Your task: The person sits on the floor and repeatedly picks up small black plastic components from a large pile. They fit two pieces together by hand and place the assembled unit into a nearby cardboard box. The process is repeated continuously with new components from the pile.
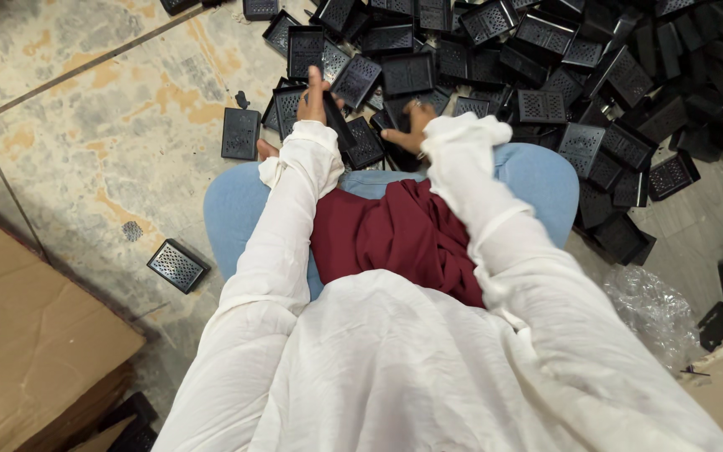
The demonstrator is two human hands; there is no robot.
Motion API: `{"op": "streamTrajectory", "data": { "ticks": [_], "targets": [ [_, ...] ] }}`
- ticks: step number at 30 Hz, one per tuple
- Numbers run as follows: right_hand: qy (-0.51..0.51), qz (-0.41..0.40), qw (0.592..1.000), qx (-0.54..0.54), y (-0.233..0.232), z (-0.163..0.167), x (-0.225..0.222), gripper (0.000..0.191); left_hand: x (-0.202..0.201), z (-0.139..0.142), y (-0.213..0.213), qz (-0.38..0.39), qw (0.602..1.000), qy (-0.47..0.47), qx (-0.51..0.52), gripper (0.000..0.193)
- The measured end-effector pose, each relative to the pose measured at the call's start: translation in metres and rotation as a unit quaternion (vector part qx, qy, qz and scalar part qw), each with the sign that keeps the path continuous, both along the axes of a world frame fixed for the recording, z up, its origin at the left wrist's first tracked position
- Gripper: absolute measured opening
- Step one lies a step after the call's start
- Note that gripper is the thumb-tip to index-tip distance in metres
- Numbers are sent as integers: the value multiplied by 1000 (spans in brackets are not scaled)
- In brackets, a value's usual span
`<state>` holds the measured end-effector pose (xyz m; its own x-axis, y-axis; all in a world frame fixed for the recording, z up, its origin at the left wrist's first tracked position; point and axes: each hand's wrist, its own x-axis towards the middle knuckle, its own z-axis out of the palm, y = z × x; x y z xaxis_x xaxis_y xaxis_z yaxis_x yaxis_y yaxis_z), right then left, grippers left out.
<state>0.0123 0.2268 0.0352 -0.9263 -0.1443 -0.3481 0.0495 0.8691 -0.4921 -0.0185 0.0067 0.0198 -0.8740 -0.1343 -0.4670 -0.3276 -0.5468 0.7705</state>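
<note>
Two white sleeves fill the near half of the frame as I sit on the tiled floor, a dark red cloth bunched in my lap over pale blue trousers. To my left lies a flattened cardboard sheet; to my right, a crumple of clear plastic wrap.

Just past my knees, my left hand is closed around a black tray, fingers wrapped over its near edge, the index finger pointing up. The tray is a shallow rectangular piece of black plastic with a raised rim and a grid of small perforations across its base, and it is held tilted at the front edge of the pile. My right hand reaches down among the parts beside it, fingers curled and touching a black tray part; whether it has a firm hold on that piece I cannot tell.

A few identical trays lie apart on the tiles: one single tray by my left wrist, another stray tray near my left knee.

Beyond my hands, a heap of black trays spreads across the floor to the top and right of the frame, tumbled at all angles, some face up, some overturned.
</note>
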Motion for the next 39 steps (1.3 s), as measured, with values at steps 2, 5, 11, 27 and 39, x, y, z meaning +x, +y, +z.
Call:
{"op": "streamTrajectory", "data": {
  "ticks": [2,5,11,27,39],
  "targets": [
    [29,-44,999,-9,-10,-4,2,82,-1,8,-3,-13,996,-13,85,86],
    [77,-71,994,-27,-10,-3,2,75,2,15,-4,-21,984,-7,174,96],
    [75,-112,926,-354,-35,30,26,66,13,8,-2,-41,988,67,135,93],
    [42,-25,834,-549,-74,48,77,59,58,4,-10,-40,985,157,51,83],
    [96,97,837,-530,-88,88,110,58,99,29,-17,41,958,284,-2,43]
  ]
}}
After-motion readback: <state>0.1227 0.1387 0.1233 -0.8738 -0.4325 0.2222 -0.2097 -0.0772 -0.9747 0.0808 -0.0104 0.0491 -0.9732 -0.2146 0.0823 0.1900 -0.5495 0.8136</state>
